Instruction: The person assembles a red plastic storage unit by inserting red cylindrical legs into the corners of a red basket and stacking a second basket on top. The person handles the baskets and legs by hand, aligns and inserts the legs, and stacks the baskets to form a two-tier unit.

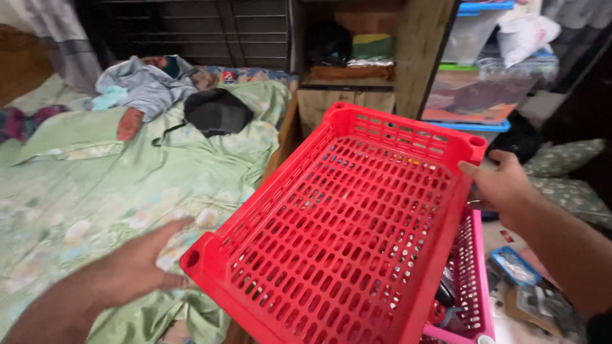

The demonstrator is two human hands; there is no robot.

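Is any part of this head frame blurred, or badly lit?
Head view: left hand smeared by motion blur; red perforated plastic basket fairly sharp and evenly lit, right hand on its rim; black slatted headboard sunk in shadow; no strong glare.

We see a bed (76, 210) under a pale green flowered sheet (210, 159), rumpled along its near edge. Towards its far end lie a heap of grey-blue clothes (143, 83) and, just beside it, a black bag (217, 111) with its strap trailing left. A dark purple patterned cloth (22, 121) lies at the left edge. Our left hand (143, 261) hovers low over the sheet.
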